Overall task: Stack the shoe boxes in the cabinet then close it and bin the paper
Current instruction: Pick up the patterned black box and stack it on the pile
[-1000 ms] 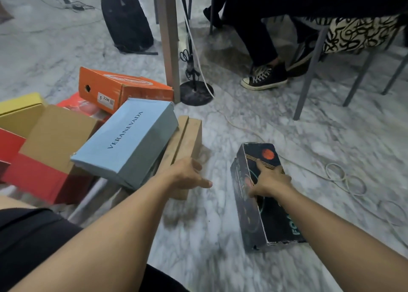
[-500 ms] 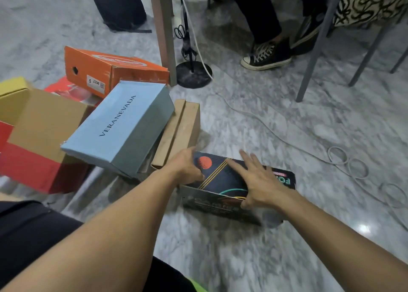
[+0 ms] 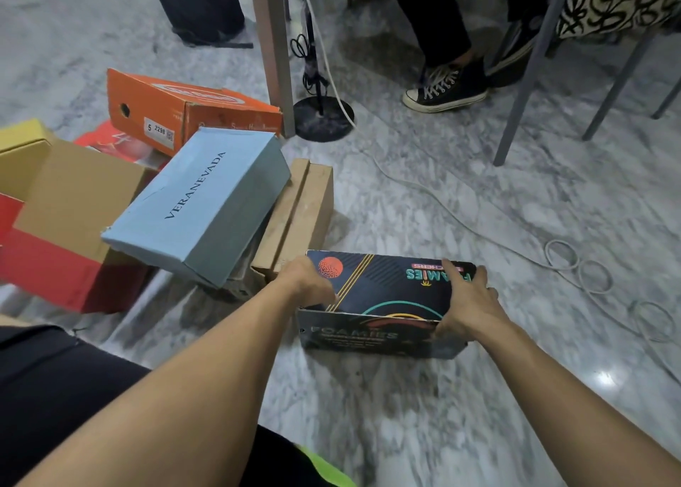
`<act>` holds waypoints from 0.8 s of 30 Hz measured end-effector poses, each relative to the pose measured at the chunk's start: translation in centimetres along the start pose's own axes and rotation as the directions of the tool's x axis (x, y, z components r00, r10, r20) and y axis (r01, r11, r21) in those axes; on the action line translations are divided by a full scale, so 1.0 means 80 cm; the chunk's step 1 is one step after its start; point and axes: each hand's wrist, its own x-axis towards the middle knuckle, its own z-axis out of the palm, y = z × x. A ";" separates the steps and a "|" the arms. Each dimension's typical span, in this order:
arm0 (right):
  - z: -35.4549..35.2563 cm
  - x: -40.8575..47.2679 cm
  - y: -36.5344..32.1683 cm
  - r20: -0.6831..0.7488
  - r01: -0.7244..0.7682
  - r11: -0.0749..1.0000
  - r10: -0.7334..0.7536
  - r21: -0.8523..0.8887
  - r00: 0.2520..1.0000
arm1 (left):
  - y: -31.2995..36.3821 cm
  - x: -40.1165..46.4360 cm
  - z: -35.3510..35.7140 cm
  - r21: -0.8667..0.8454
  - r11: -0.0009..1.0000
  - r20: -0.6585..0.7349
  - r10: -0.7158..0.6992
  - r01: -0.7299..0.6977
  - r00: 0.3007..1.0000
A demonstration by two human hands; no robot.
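A black Foamies shoe box [image 3: 383, 291] lies flat on the marble floor in front of me. My left hand [image 3: 307, 278] grips its left end and my right hand [image 3: 466, 298] grips its right end. To the left sits a pile of other boxes: a light blue Veranevada box [image 3: 206, 199] tilted on a plain brown box [image 3: 298, 210], an orange box [image 3: 184, 112] behind it, and a brown and red box [image 3: 70, 221] at the far left. No cabinet, paper or bin is in view.
A table leg [image 3: 276, 52] and a round black stand base [image 3: 322, 118] rise behind the pile. A white cable [image 3: 460, 214] snakes across the floor to coils at the right. A seated person's sneaker [image 3: 446, 88] and grey chair legs [image 3: 527, 81] are at the back right.
The black box was on its side with only my right hand on it. It has been turned flat and crosswise, and both hands now hold its ends.
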 end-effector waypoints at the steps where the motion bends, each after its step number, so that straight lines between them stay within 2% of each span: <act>1: -0.004 -0.001 -0.001 -0.009 -0.006 1.000 0.006 -0.002 1.000 | 0.000 -0.004 -0.003 -0.032 0.999 -0.004 0.001 -0.001 1.000; 3: -0.020 -0.002 0.000 -0.039 -0.009 1.000 0.010 0.011 0.999 | 0.003 -0.013 -0.013 -0.082 0.995 0.003 0.057 -0.057 0.998; 6: -0.063 -0.010 -0.001 -0.079 0.014 0.995 -0.006 0.100 0.997 | 0.014 -0.028 -0.039 -0.207 0.966 -0.070 0.144 -0.155 0.987; 11: -0.148 -0.031 -0.016 -0.215 0.159 0.962 -0.111 0.220 0.970 | 0.035 -0.062 -0.088 -0.413 0.866 -0.175 0.230 -0.283 0.957; 16: -0.220 -0.048 -0.042 -0.367 0.377 0.798 -0.211 0.470 0.906 | 0.040 -0.095 -0.135 -0.537 0.735 -0.390 0.219 -0.414 0.894; 18: -0.239 -0.056 -0.060 -0.408 0.451 0.710 -0.248 0.541 0.879 | 0.042 -0.108 -0.156 -0.570 0.677 -0.433 0.234 -0.465 0.871; 21: -0.263 -0.068 -0.095 -0.499 0.573 0.598 -0.309 0.560 0.810 | 0.037 -0.126 -0.191 -0.591 0.612 -0.508 0.224 -0.526 0.832; 24: -0.274 -0.073 -0.144 -0.566 0.630 0.552 -0.310 0.547 0.764 | 0.020 -0.140 -0.229 -0.594 0.549 -0.593 0.195 -0.588 0.781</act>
